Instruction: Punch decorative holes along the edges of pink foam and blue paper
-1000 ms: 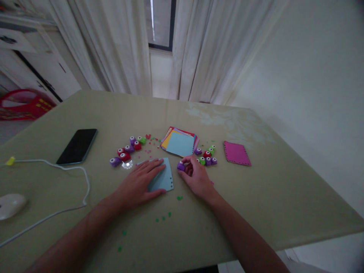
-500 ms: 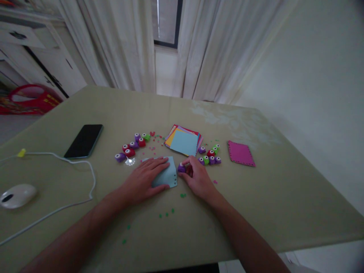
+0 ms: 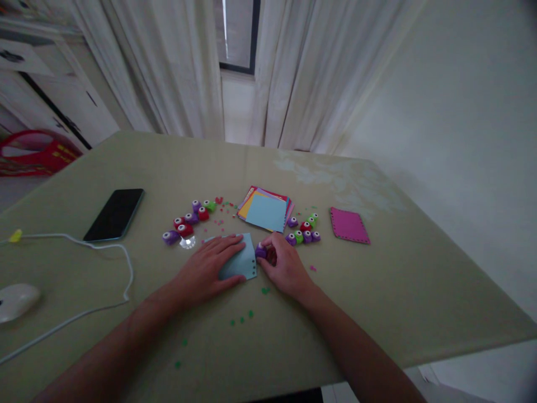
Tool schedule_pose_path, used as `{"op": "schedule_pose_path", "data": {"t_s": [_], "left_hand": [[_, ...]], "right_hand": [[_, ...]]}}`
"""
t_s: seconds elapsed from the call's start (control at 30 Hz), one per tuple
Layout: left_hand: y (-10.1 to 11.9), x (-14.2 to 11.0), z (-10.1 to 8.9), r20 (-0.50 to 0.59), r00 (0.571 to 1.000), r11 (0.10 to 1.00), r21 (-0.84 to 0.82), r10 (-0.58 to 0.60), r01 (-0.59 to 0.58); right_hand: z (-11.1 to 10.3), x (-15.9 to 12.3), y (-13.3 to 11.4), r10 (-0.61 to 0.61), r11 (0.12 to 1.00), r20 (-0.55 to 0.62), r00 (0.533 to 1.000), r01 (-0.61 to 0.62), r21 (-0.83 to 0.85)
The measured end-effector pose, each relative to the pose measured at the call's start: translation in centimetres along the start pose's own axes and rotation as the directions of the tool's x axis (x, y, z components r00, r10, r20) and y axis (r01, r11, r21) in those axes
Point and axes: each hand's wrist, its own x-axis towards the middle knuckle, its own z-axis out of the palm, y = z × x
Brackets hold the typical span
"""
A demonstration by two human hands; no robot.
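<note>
Pinching a purple punch (image 3: 260,251) between thumb and fingers, the right hand (image 3: 282,258) holds it at the right edge of a light blue sheet (image 3: 247,254). The governing relation is punch to edge: the punch lies at the left end of the right-hand grip, facing the sheet, just beyond a short row of small holes (image 3: 253,267) near the lower right corner. The right edge runs roughly away from the person, across the line of the grip. Whether the edge sits inside the punch or only meets it cannot be told; the long axis of the compact punch is also unclear, since the fingers cover part of it.

The left hand (image 3: 218,259) lies flat with fingers spread, pressing on the sheet left of the punch and covering much of its surface. Its fingertips are the nearest obstruction on that side; the right hand is the nearer one to the punch.

Beyond the hands rests a stack of coloured paper (image 3: 267,210). A right group of punches (image 3: 307,237) stands just past the right hand, with a magenta card (image 3: 350,225) farther right. A left group of punches (image 3: 184,230) stands beyond the left hand, beside a clear disc (image 3: 188,242). Green paper bits (image 3: 241,320) lie nearer the person.
</note>
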Motion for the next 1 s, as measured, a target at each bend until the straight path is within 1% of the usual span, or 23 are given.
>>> {"op": "schedule_pose_path", "data": {"t_s": [0.17, 0.4, 0.57, 0.77, 1.0], "left_hand": [[-0.4, -0.1, 0.4, -0.02, 1.0, 1.0, 0.017, 0.017, -0.016], [-0.6, -0.2, 0.7, -0.036, 0.999, 1.0, 0.007, 0.022, -0.022], [-0.6, -0.2, 0.7, -0.02, 1.0, 1.0, 0.017, 0.011, -0.011], [-0.7, -0.2, 0.7, -0.009, 1.0, 0.999, 0.041, 0.02, -0.019], [-0.5, -0.2, 0.7, -0.011, 1.0, 0.999, 0.034, 0.025, -0.025]], "right_hand": [[0.3, -0.2, -0.2, -0.018, 1.0, -0.015, 1.0, 0.018, -0.017], [0.2, -0.2, -0.3, 0.033, 0.999, 0.001, 0.999, -0.033, 0.005], [-0.1, -0.3, -0.2, 0.004, 0.999, 0.045, 0.999, -0.006, 0.035], [-0.7, -0.2, -0.3, -0.082, 0.997, 0.108, 0.991, 0.081, 0.009], [-1.3, 0.0, -0.1, -0.065, 0.998, 0.157, 0.985, 0.06, 0.035]]}}
